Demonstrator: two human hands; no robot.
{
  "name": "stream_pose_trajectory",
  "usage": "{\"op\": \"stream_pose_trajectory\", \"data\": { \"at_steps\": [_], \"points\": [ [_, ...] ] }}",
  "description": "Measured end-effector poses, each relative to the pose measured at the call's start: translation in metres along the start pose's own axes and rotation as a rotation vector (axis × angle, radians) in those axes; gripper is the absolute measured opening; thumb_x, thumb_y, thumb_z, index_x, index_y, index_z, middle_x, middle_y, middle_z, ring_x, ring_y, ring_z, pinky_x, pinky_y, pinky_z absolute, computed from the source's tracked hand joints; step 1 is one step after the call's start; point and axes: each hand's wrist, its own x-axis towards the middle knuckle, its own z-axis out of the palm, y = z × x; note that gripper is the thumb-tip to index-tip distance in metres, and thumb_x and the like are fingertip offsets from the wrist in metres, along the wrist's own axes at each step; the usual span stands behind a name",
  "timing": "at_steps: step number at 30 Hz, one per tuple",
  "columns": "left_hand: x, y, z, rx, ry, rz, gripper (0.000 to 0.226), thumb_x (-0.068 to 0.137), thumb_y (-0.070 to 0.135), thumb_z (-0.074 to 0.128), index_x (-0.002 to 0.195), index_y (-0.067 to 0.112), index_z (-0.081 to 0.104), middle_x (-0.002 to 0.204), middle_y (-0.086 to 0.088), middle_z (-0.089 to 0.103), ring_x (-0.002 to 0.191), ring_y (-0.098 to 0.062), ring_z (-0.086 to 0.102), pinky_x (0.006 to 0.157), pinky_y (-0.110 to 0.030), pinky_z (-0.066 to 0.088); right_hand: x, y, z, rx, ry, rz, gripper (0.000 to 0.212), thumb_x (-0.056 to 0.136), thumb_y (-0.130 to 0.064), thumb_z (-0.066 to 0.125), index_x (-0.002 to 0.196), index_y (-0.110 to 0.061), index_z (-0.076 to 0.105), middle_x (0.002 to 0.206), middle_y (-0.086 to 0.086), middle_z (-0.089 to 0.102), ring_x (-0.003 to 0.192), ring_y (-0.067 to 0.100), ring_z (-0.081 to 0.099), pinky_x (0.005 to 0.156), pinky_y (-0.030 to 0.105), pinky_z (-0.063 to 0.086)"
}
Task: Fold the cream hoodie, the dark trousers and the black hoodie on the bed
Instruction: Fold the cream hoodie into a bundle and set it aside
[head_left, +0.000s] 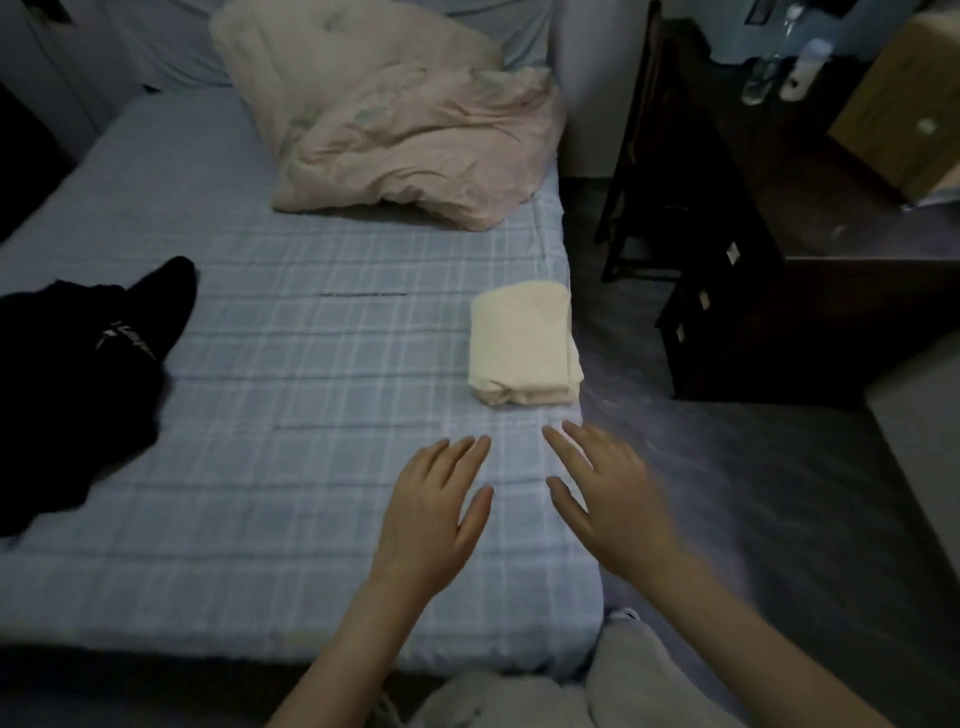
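Observation:
The cream hoodie (523, 349) lies folded into a compact rectangle near the right edge of the bed (291, 467), which has a blue checked sheet. A heap of black clothing (78, 374) with a white logo lies unfolded at the bed's left side; I cannot tell the black hoodie from the dark trousers in it. My left hand (436, 514) and my right hand (608, 499) hover flat over the sheet just short of the cream hoodie, fingers spread, holding nothing.
A crumpled pale pink duvet (415, 140) and a cream pillow (311, 57) lie at the head of the bed. A dark wooden desk with drawers (737, 291) stands right of the bed across a strip of grey floor. Bottles (779, 73) stand on the desk.

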Motion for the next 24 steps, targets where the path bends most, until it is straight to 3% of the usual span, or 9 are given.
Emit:
{"op": "stream_pose_trajectory", "data": {
  "at_steps": [3, 11, 16, 24],
  "points": [
    [-0.039, 0.014, 0.004, 0.028, -0.044, -0.018, 0.053, 0.101, 0.039, 0.035, 0.142, 0.011, 0.051, 0.14, -0.006, 0.057, 0.13, -0.028, 0.053, 0.111, -0.046, 0.039, -0.037, -0.01, -0.001, -0.037, -0.054, -0.028, 0.053, 0.098, -0.04, 0.041, 0.14, -0.011, 0.055, 0.135, 0.015, 0.061, 0.122, 0.036, 0.059, 0.097, 0.048, 0.049],
    [-0.093, 0.05, -0.008, 0.063, 0.124, -0.161, 0.051, 0.1, 0.037, 0.038, 0.138, 0.007, 0.056, 0.135, -0.008, 0.061, 0.124, -0.028, 0.057, 0.107, -0.044, 0.043, -0.065, -0.025, -0.025, 0.127, -0.109, -0.109, 0.053, 0.1, -0.039, 0.041, 0.144, -0.012, 0.051, 0.138, 0.012, 0.059, 0.129, 0.03, 0.054, 0.103, 0.045, 0.045],
    [-0.144, 0.079, -0.009, 0.119, 0.182, -0.331, 0.049, 0.099, 0.034, 0.043, 0.134, 0.005, 0.059, 0.131, -0.011, 0.064, 0.119, -0.03, 0.059, 0.103, -0.045, 0.045, -0.083, -0.028, -0.028, 0.248, -0.137, -0.194, 0.05, 0.098, -0.03, 0.05, 0.143, -0.009, 0.051, 0.134, 0.015, 0.061, 0.123, 0.032, 0.057, 0.099, 0.049, 0.048],
    [-0.247, 0.099, -0.012, 0.204, 0.142, -0.605, 0.05, 0.096, 0.037, 0.043, 0.134, 0.009, 0.06, 0.129, -0.01, 0.064, 0.12, -0.031, 0.059, 0.107, -0.044, 0.043, -0.121, -0.074, -0.007, 0.306, -0.28, -0.362, 0.052, 0.098, -0.037, 0.042, 0.139, -0.008, 0.056, 0.13, 0.018, 0.062, 0.117, 0.035, 0.061, 0.092, 0.048, 0.052]
  ]
}}
